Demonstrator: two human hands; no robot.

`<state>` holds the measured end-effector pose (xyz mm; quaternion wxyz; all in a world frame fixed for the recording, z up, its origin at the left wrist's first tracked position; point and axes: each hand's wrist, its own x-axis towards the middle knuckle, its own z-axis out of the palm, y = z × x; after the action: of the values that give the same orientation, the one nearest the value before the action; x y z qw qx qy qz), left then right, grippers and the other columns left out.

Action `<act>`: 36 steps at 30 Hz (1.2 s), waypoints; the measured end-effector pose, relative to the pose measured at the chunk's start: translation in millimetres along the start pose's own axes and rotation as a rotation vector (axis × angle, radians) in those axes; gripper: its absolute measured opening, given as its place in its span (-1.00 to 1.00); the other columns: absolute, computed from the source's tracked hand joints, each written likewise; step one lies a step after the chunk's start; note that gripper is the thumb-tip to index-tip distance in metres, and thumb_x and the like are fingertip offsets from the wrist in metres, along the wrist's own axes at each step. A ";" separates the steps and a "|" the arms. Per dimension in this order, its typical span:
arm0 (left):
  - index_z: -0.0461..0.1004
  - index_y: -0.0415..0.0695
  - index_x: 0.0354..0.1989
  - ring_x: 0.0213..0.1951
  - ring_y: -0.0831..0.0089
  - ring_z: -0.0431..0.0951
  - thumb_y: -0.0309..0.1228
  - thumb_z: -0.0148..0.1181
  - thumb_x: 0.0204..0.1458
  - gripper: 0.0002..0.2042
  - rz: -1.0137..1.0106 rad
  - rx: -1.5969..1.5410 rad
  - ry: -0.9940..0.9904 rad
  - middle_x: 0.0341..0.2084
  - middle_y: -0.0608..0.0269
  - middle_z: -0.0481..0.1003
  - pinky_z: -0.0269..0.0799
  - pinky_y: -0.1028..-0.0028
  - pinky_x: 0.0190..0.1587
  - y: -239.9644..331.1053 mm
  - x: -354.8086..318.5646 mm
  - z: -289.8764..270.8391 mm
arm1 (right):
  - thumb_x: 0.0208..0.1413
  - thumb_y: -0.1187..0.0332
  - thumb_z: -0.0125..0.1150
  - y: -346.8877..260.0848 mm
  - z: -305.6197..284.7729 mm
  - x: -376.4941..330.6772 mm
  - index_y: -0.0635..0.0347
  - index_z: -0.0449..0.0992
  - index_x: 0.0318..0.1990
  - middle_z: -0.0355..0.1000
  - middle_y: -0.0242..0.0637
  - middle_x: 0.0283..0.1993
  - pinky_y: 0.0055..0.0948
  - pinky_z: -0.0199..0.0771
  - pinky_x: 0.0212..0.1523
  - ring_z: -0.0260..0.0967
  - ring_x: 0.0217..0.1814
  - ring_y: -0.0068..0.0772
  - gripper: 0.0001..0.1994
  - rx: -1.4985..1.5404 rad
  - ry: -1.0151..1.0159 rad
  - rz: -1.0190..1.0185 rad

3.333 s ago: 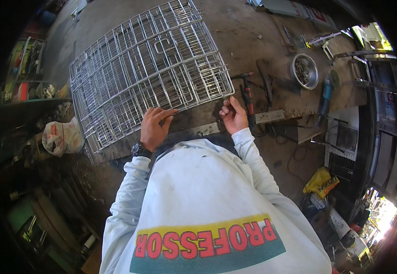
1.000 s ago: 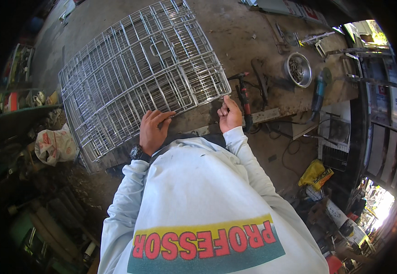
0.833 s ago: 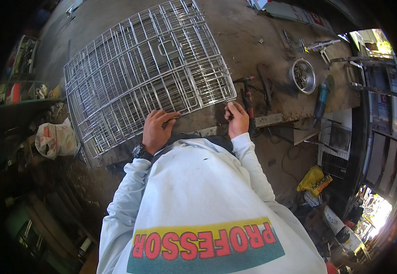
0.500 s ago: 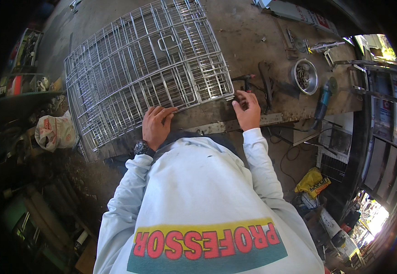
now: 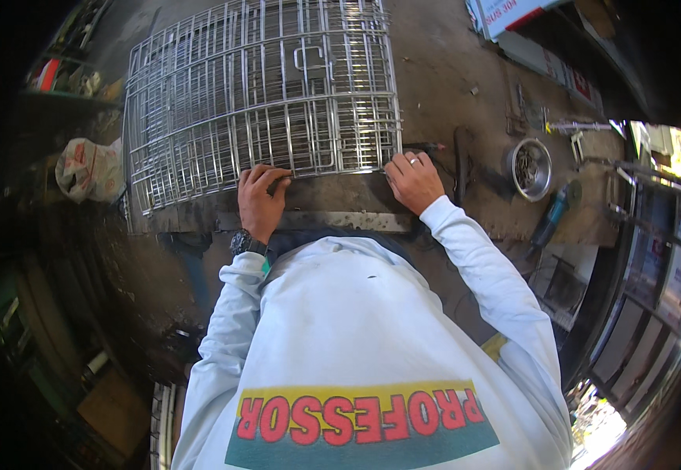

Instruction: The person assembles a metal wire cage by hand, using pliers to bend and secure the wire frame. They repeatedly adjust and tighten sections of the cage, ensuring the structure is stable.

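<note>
A folded metal wire cage (image 5: 266,86) lies flat on the workbench, with a wire handle (image 5: 310,59) on its upper panel. My left hand (image 5: 262,202), a dark watch at its wrist, has its thumb and curled fingers on the wire along the cage's near edge. At the near right corner, my right hand (image 5: 416,183) bends its fingers against the cage's frame; a ring shows on one finger. The fingertips of the right hand are partly hidden at the corner.
Right of the cage are a metal bowl (image 5: 545,188) of small parts, a teal angle grinder (image 5: 557,213) and a dark curved tool (image 5: 460,164). A metal strip (image 5: 348,222) runs along the bench's near edge. A whitish sack (image 5: 90,170) stands at the left.
The view has turned, and the cage now lies squarer to the near bench edge. My right hand has closed in on the corner; its thumb and fingers were further apart. My left hand keeps its hold.
</note>
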<state>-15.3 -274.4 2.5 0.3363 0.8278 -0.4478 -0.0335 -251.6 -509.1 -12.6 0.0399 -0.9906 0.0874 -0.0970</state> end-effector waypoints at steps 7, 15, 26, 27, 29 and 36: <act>0.68 -0.02 -0.27 -0.19 0.22 0.53 -0.48 0.40 -0.02 -0.87 0.012 -0.009 0.017 -0.29 0.34 0.57 0.41 0.26 -0.01 -4.7 -4.1 -1.1 | 0.06 0.31 0.31 11.3 -16.0 11.0 0.09 0.54 -0.30 0.41 -0.30 -0.29 -0.24 0.42 -0.12 0.45 -0.17 -0.25 -0.88 0.037 -0.139 -0.149; 0.68 -0.03 -0.27 -0.16 0.21 0.54 -0.50 0.39 -0.02 -0.86 -0.023 -0.035 -0.021 -0.30 0.33 0.57 0.43 0.26 0.00 -11.8 -6.3 -3.7 | 0.10 0.25 0.32 18.8 -24.6 26.8 0.15 0.56 -0.28 0.42 -0.27 -0.30 -0.25 0.46 -0.15 0.46 -0.18 -0.23 -0.82 0.043 -0.322 -0.281; 0.68 -0.01 -0.27 -0.13 0.21 0.53 -0.50 0.38 -0.04 -0.85 -0.036 -0.048 -0.027 -0.29 0.33 0.58 0.43 0.26 0.01 -12.0 -3.6 -3.1 | 0.12 0.29 0.30 55.7 -33.4 81.7 0.30 0.64 -0.31 0.54 -0.09 -0.32 -0.07 0.54 -0.21 0.51 -0.24 0.11 -0.79 0.484 -0.732 -0.357; 0.68 -0.01 -0.27 -0.12 0.21 0.53 -0.50 0.38 -0.04 -0.85 -0.040 -0.035 -0.035 -0.28 0.34 0.58 0.43 0.26 0.02 -11.8 -3.4 -2.2 | 0.09 0.29 0.36 58.2 -34.3 85.7 0.32 0.67 -0.27 0.59 -0.09 -0.27 -0.10 0.54 -0.17 0.54 -0.18 0.08 -0.77 0.475 -0.807 -0.307; 0.67 -0.01 -0.26 -0.10 0.20 0.52 -0.50 0.38 -0.03 -0.85 -0.043 -0.009 -0.060 -0.26 0.34 0.58 0.42 0.26 0.03 -10.2 -1.9 -0.7 | 0.05 0.28 0.40 62.9 -32.0 90.1 0.32 0.67 -0.27 0.60 -0.08 -0.25 -0.14 0.55 -0.16 0.56 -0.18 0.04 -0.75 0.515 -0.900 -0.180; 0.58 -0.05 -0.19 0.00 0.15 0.48 -0.42 0.38 -0.02 -0.79 -0.038 0.128 -0.138 -0.19 0.30 0.55 0.37 0.22 0.12 8.5 3.2 -2.8 | -0.03 0.28 0.49 69.3 -32.4 52.2 0.30 0.66 -0.15 0.60 -0.10 -0.17 -0.23 0.54 -0.08 0.56 -0.12 -0.03 -0.67 0.691 -0.636 0.113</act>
<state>-18.5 -278.5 10.4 0.2502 0.8518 -0.4553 -0.0681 -219.1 -588.6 22.2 0.3970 -0.8936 0.0873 0.1902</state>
